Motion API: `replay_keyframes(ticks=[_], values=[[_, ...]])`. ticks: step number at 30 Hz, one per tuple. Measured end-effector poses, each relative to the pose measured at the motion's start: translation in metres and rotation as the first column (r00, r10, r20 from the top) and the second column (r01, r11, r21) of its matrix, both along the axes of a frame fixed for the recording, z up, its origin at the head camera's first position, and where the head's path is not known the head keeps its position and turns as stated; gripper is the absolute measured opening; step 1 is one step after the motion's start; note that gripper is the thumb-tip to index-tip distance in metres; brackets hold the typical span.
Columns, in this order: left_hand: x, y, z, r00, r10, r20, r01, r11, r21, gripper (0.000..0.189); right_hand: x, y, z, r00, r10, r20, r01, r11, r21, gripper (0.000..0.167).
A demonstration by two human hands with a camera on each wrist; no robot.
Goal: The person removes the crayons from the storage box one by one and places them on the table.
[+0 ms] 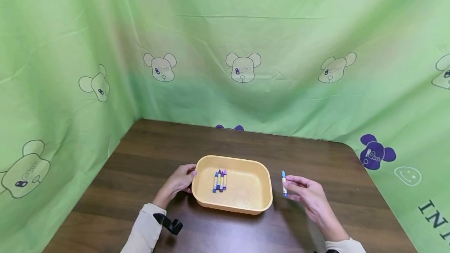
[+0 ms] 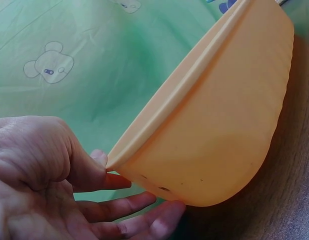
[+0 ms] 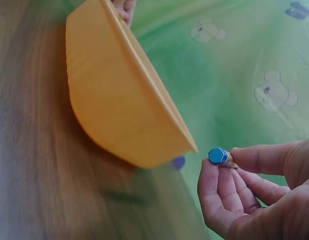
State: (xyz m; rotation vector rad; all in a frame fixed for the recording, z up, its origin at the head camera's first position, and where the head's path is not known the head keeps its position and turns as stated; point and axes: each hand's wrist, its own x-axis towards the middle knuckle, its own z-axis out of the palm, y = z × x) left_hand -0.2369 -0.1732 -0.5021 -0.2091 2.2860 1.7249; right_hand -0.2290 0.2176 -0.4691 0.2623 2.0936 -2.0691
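Observation:
A yellow plastic basin point(image 1: 246, 205) stands on the table. My left hand point(image 1: 181, 179) holds its left end; in the left wrist view the thumb lies at the rim and the fingers point(image 2: 119, 206) touch the outer wall. Several crayons point(image 1: 219, 181) with blue, dark and purple tips lie side by side in the basin, left of its middle. To the right of the basin, my right hand point(image 1: 309, 198) pinches a blue crayon point(image 1: 284, 184) between thumb and fingers, its tip pointing away from me. The right wrist view shows that crayon's blue flat end point(image 3: 217, 155).
The dark wooden table point(image 1: 168, 139) extends around the basin on all sides. Behind and beside it hangs a green curtain point(image 1: 197, 100) printed with bear heads. A black strap point(image 1: 168, 223) with a hooked piece is on my left wrist.

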Motion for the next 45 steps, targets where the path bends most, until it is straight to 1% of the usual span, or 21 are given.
replay_keyframes(ticks=[5,10,17,21,25,28,30,33,36,39,42,45], values=[[0.0,0.001,0.0,1.0,-0.004,0.002,0.004,1.0,-0.008,0.038,0.006,0.019,-0.005,1.0,0.0,0.003,0.0,1.0,-0.03,0.017],[0.0,0.001,-0.001,1.0,-0.002,0.0,0.002,1.0,-0.015,0.038,0.01,0.037,-0.009,1.0,-0.009,-0.006,0.008,0.998,-0.06,0.022],[0.0,0.001,0.0,1.0,0.001,-0.006,-0.001,1.0,0.002,0.039,0.017,0.062,-0.013,1.0,-0.008,-0.009,0.008,0.996,-0.085,0.027],[0.0,0.001,0.001,1.0,-0.005,-0.01,0.005,1.0,0.007,0.039,0.02,0.082,-0.016,1.0,0.003,-0.015,-0.005,0.995,-0.103,0.031],[0.0,0.001,0.001,1.0,-0.001,0.001,0.001,1.0,-0.008,0.04,0.024,0.106,-0.02,1.0,0.027,-0.016,-0.029,0.983,-0.18,0.034],[0.0,0.001,0.001,1.0,0.003,0.012,-0.003,1.0,-0.013,0.04,0.028,0.123,-0.024,0.999,0.05,-0.013,-0.051,0.968,-0.246,0.036],[-0.001,0.001,0.001,1.0,0.002,0.013,-0.002,1.0,-0.012,0.04,0.031,0.131,-0.027,0.998,0.066,-0.005,-0.065,0.961,-0.27,0.036],[-0.001,0.0,0.001,1.0,0.005,0.008,-0.005,1.0,-0.002,0.039,0.031,0.139,-0.029,0.996,0.088,0.013,-0.081,0.96,-0.267,0.037],[0.0,0.0,0.002,1.0,0.002,0.003,-0.002,1.0,0.003,0.039,0.031,0.146,-0.031,0.993,0.105,0.049,-0.09,0.967,-0.237,0.037],[0.001,0.0,0.002,1.0,0.005,0.011,-0.005,1.0,0.008,0.039,0.032,0.151,-0.034,0.99,0.104,0.093,-0.084,0.976,-0.201,0.038],[0.001,0.0,0.002,1.0,0.006,0.018,-0.006,1.0,0.0,0.039,0.035,0.155,-0.037,0.987,0.094,0.133,-0.075,0.987,-0.143,0.039],[0.0,-0.001,0.003,1.0,0.005,0.022,-0.005,1.0,-0.003,0.039,0.037,0.158,-0.04,0.985,0.066,0.16,-0.059,0.997,-0.044,0.037]])
